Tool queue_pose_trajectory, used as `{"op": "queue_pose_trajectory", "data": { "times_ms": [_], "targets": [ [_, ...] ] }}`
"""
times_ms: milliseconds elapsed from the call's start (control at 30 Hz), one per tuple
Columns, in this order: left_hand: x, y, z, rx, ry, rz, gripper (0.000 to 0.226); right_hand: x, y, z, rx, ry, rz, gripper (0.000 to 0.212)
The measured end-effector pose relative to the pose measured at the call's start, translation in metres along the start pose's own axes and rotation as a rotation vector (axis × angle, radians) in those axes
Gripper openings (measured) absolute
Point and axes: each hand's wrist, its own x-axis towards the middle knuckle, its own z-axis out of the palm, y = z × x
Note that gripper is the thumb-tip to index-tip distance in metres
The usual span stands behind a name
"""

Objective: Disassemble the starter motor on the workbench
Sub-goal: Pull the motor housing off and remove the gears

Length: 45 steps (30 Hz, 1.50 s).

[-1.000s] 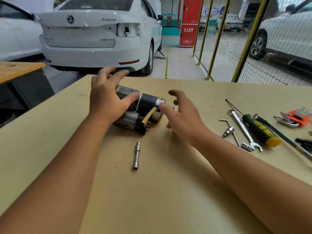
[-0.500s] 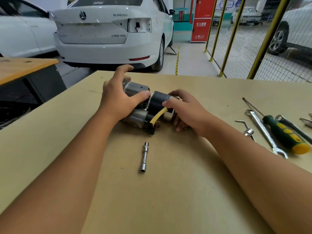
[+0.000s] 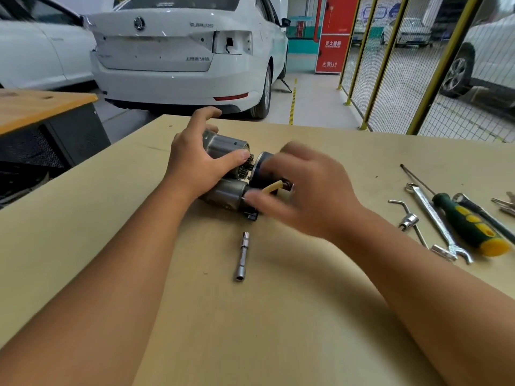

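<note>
Broadly, a tan wooden workbench (image 3: pixel 195 316) fills the lower view, with a white saloon car (image 3: pixel 181 57) parked beyond its far edge and a yellow-framed wire mesh fence (image 3: pixel 404 79) to the right. Near the middle of the bench lies the grey and black metal starter motor (image 3: pixel 227 190) on its side, a small toothed gear showing in the gap between its silver housing and its dark cylindrical end section. The left hand (image 3: pixel 199 160) grips the silver housing from above, thumb laid along its near side by the gear and fingers arched over the far side. The right hand (image 3: pixel 303 190) is blurred; it curls round the dark end section, beside a short yellow sleeved wire (image 3: pixel 271 188), though exactly how its fingers lie cannot be told. To the right rest a green and yellow handled screwdriver (image 3: pixel 471 224), a long silver combination spanner (image 3: pixel 434 215) and a bent steel socket wrench (image 3: pixel 409 220). A slim steel socket extension bar (image 3: pixel 242 256) lies just in front of the motor, apart from it.
</note>
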Motion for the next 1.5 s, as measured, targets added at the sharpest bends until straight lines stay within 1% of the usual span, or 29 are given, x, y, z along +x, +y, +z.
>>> {"op": "queue_pose_trajectory", "data": {
  "times_ms": [33,67,133,200,233,300,367,433,600,700,933,1067,1133,1200,1300,1433,1500],
  "targets": [
    [-0.001,0.0,0.001,0.005,0.008,-0.005,0.084,-0.001,-0.007,0.003,-0.103,-0.086,-0.04,0.053],
    [-0.001,0.001,0.002,0.016,0.021,-0.017,0.09,-0.001,-0.012,0.007,-0.21,-0.161,-0.04,0.056],
    [-0.003,0.003,0.003,0.052,0.054,-0.085,0.11,0.0,-0.017,0.015,-0.328,-0.191,-0.01,0.051],
    [-0.005,0.006,0.004,0.103,0.044,-0.209,0.133,0.0,-0.021,0.021,-0.322,-0.175,0.019,0.043],
    [-0.006,0.007,0.005,0.125,0.022,-0.264,0.14,-0.002,-0.022,0.024,-0.304,-0.167,0.038,0.041],
    [-0.006,0.009,0.007,0.125,-0.011,-0.334,0.149,-0.004,-0.022,0.029,-0.253,-0.145,0.076,0.038],
    [-0.005,0.009,0.008,0.094,-0.027,-0.38,0.151,-0.004,-0.021,0.028,-0.191,-0.144,0.078,0.035],
    [-0.003,0.008,0.008,0.086,-0.036,-0.391,0.147,-0.002,-0.017,0.025,-0.112,-0.165,0.058,0.03],
    [-0.002,0.008,0.008,0.128,-0.045,-0.27,0.115,-0.002,-0.008,0.022,0.03,-0.138,0.006,0.027],
    [0.0,0.009,0.007,0.157,-0.057,-0.222,0.109,-0.003,-0.007,0.024,0.088,-0.108,-0.025,0.023],
    [0.0,0.009,0.002,0.135,-0.056,-0.19,0.104,-0.004,-0.008,0.026,0.137,-0.065,-0.049,0.017],
    [0.0,0.011,0.002,0.128,-0.035,-0.211,0.085,-0.006,-0.009,0.025,0.138,-0.061,-0.056,0.016],
    [-0.001,0.013,0.001,0.132,-0.029,-0.222,0.074,-0.007,-0.01,0.025,0.125,-0.076,-0.061,0.017],
    [-0.002,0.014,0.001,0.143,-0.021,-0.225,0.068,-0.007,-0.01,0.024,0.113,-0.088,-0.064,0.019],
    [-0.002,0.016,0.001,0.156,0.0,-0.238,0.067,-0.007,-0.012,0.024,0.071,-0.132,-0.052,0.026],
    [-0.001,0.017,0.0,0.174,0.003,-0.258,0.069,-0.006,-0.015,0.026,0.013,-0.167,-0.022,0.046],
    [0.0,0.017,-0.002,0.186,-0.007,-0.252,0.072,-0.007,-0.015,0.025,0.029,-0.169,-0.014,0.046]
  ]
}}
